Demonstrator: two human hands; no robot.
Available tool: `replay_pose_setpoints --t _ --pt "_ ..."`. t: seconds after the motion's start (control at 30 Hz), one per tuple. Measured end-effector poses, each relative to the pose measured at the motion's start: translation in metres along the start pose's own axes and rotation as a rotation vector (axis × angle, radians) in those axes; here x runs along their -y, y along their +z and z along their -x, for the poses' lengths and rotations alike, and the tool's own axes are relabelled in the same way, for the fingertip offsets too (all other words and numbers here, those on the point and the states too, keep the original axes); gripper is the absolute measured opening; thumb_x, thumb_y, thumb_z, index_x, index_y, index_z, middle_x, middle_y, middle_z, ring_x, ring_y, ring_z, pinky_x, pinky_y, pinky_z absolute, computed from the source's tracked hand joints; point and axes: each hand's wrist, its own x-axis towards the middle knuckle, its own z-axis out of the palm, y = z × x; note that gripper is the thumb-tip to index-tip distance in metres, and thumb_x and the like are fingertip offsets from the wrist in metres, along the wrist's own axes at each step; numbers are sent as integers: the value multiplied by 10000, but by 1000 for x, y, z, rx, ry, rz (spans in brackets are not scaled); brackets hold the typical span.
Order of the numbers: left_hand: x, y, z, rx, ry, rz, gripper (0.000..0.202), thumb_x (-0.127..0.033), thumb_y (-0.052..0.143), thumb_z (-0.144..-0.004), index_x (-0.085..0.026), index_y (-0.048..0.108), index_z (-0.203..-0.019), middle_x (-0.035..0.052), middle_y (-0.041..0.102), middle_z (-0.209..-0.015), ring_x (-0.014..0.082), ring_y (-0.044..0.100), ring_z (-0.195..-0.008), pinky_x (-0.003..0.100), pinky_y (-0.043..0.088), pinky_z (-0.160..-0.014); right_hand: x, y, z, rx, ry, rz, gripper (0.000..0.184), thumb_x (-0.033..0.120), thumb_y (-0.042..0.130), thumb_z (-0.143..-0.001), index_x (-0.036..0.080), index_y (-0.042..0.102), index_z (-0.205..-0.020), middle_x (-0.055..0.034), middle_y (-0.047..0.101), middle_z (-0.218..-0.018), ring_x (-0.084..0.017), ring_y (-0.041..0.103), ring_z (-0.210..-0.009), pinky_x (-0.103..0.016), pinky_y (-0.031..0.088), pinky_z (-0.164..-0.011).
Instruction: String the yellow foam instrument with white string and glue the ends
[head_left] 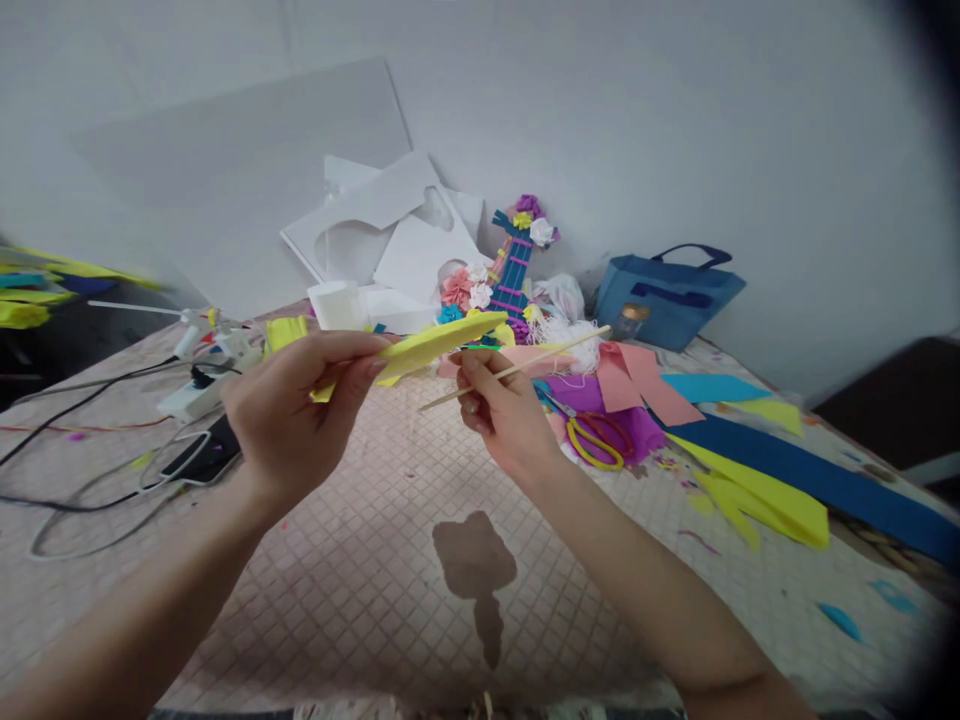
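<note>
Head view: left grip (289, 410) pinches a yellow paper strip (439, 343), right grip (506, 415) clenched round a thin wooden stick (517, 368) just beside it — scissors (596, 440) right of that grip.

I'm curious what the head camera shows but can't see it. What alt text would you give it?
A person's left hand pinches a folded yellow paper strip while the right hand holds a thin wooden stick beside it, above a checked tablecloth. Behind lie yellow-handled scissors, coloured paper sheets, a blue tote bag and a paper-flower guitar model.
</note>
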Motion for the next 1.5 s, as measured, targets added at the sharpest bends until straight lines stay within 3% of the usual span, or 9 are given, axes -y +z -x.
replay_pose_setpoints --t 0.2,0.33,0.5,0.63,0.77,0.87,1.03,1.23,1.5 --pt "-13 2 3 -118 8 -116 179 -106 629 -815 -181 675 -971 -15 719 -890 109 656 -769 226 516 -688 -4 6 -4 11 65 -125 139 281 634 -756 160 566 -752 52 470 -587 -20 348 -402 -145 173 -331" --pt "-28 -6 24 108 222 -110 224 -95 637 -813 -154 624 -1028 38 716 -1024 133 673 -908 228 551 -783 -18 -29 2 -60 274 -203 217 342 581 -786 162 508 -689 61 443 -508 -23 313 -361 -136 136 -301" --pt "-31 -9 74 384 477 16 156 -144 548 -887 -104 580 -1034 121 679 -1116 220 594 -1128 408 525 -945 -37 -91 23 -146 541 -158 325 456 634 -707 158 510 -671 80 404 -420 -17 250 -311 -137 93 -282" --pt "-24 1 103 454 599 11 291 -258 661 -824 -106 570 -1055 118 661 -1155 257 537 -1197 452 493 -981 -48 -103 36 -183 536 8 311 327 696 -623 158 439 -580 92 389 -423 3 238 -317 -130 100 -295" --pt "-24 10 116 581 525 -16 258 -174 519 -907 -117 556 -1156 103 601 -1260 262 449 -1278 492 397 -1056 -59 -106 39 -179 539 160 313 375 658 -675 162 442 -601 88 378 -445 -6 252 -325 -138 110 -301" --pt "-25 12 122 636 467 -49 341 -108 337 -957 -83 523 -1241 114 573 -1297 227 409 -1309 430 358 -1096 -57 -117 40 -183 389 374 252 398 602 -761 158 536 -722 56 470 -539 -30 356 -373 -146 190 -312" --pt "-25 12 127 652 463 -21 352 -104 350 -950 -67 516 -1258 133 562 -1305 241 418 -1302 426 367 -1090 -28 -118 53 -195 -261 507 113 282 524 -877 184 582 -883 -3 577 -817 -66 527 -601 -206 456 -534" --pt "-27 14 127 652 451 -21 359 -114 316 -959 -77 533 -1243 112 563 -1310 230 430 -1292 408 367 -1089 -17 -78 83 220 -233 497 163 209 439 -937 188 601 -939 -44 559 -946 -89 569 -654 -266 500 -584" --pt "-27 13 130 669 441 -9 370 -133 299 -964 -81 521 -1256 119 560 -1311 232 425 -1297 415 376 -1081 -26 -72 82 292 -240 590 182 197 418 -948 174 596 -922 -36 545 -914 -82 566 -680 -255 477 -616"
